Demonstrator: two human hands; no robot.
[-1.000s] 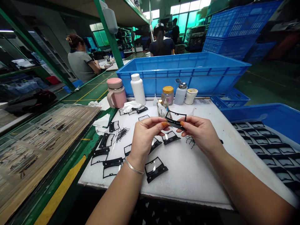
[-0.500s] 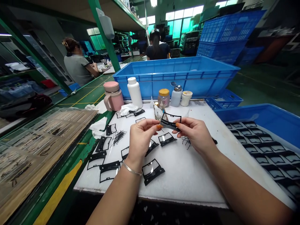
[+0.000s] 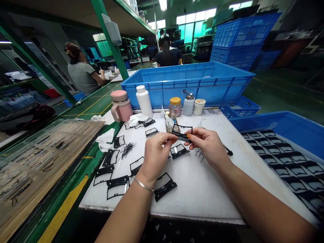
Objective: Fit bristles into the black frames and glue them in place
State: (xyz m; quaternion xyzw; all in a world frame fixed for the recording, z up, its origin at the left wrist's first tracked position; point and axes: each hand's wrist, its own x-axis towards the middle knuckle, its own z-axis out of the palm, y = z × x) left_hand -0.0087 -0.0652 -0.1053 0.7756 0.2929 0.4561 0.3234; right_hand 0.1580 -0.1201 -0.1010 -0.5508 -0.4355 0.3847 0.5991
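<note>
My right hand (image 3: 206,141) pinches the right end of a curved black frame with a clear window (image 3: 182,128), raised above the white work surface (image 3: 202,192). At the lower left end of this frame, the thumb and forefinger of my left hand (image 3: 158,150) are pinched together; the exact contact is partly hidden. Beneath the hands lies a similar black frame (image 3: 179,151), and another frame (image 3: 164,187) rests nearer to me. Several more are spread to the left, around a pile of thin black strips (image 3: 128,150). More strips (image 3: 199,154) lie by my right hand.
Behind the work stand a pink mug (image 3: 122,106), a white bottle (image 3: 144,101), a yellow-lidded jar (image 3: 175,106), a pump bottle (image 3: 188,104) and a big blue crate (image 3: 187,86). At right, a blue bin (image 3: 291,126) contains rows of frames. Two people sit farther back.
My left hand has turned, its knuckles now higher and its fingertips over the frame's lower left edge. The held frame has dropped slightly. The camera view has shifted a little.
</note>
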